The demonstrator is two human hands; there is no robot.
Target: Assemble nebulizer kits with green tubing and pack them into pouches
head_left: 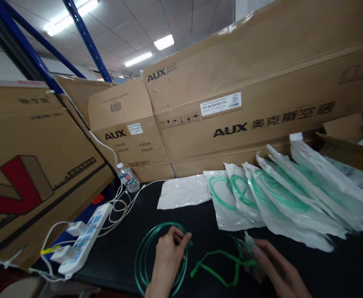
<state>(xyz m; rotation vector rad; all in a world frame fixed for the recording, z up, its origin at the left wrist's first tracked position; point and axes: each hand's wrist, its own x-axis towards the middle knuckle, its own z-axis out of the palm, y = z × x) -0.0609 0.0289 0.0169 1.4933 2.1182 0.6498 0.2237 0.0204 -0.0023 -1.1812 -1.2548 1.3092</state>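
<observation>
A coil of green plastic tubing [142,256] lies on the black tabletop at lower centre. My left hand [168,258] reaches over it, its fingers closed on the coil's right side. At lower right, my right hand [279,265] has its thumb and fingers around a clear plastic oxygen mask [248,250], which is partly hidden and a little blurred. A green elastic strap [214,275] trails left from the mask across the tabletop, between the two hands. Just behind the right hand stand white-and-clear pouches [274,207] with coiled green tubing inside.
A flat white pouch [184,192] lies behind the coil. To the left are a white power strip [86,240] with plugs, loose white cables [119,211] and a water bottle [128,178]. Large cardboard boxes [200,145] wall in the back; another box [35,165] stands left.
</observation>
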